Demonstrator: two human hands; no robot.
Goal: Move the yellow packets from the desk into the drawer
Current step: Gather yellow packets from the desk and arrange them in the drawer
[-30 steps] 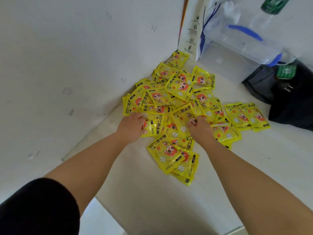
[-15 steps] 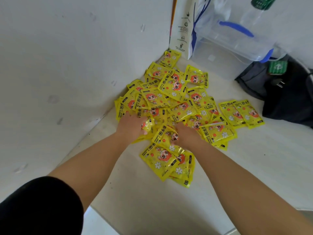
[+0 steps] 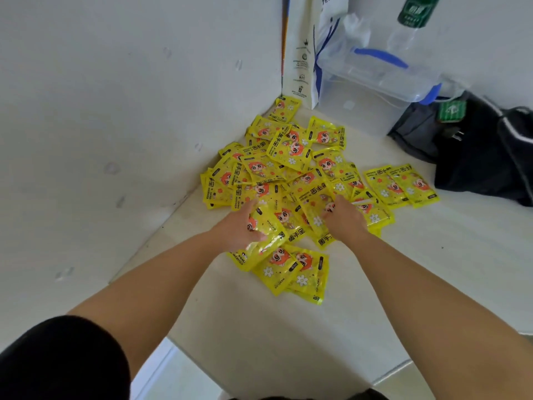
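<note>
A heap of yellow packets (image 3: 291,157) with an orange cartoon figure lies on the pale desk (image 3: 259,327), pushed into the corner by the white wall. My left hand (image 3: 240,226) cups the near left side of the heap, fingers curled around a few packets. My right hand (image 3: 343,219) presses in from the right, fingers under a packet. Between the two hands a clump of packets (image 3: 291,223) is squeezed together. Two packets (image 3: 294,272) lie just in front of my hands. No drawer is in view.
A white paper bag (image 3: 300,53) and a clear plastic box with blue handles (image 3: 375,70) stand at the back. A water bottle (image 3: 409,21) rises behind the box. A black bag (image 3: 484,151) lies at the right. The desk's front edge (image 3: 202,368) runs below my arms.
Both hands have drawn closer together and scooped packets from the near side of the heap into a clump between them. The view has shifted slightly.
</note>
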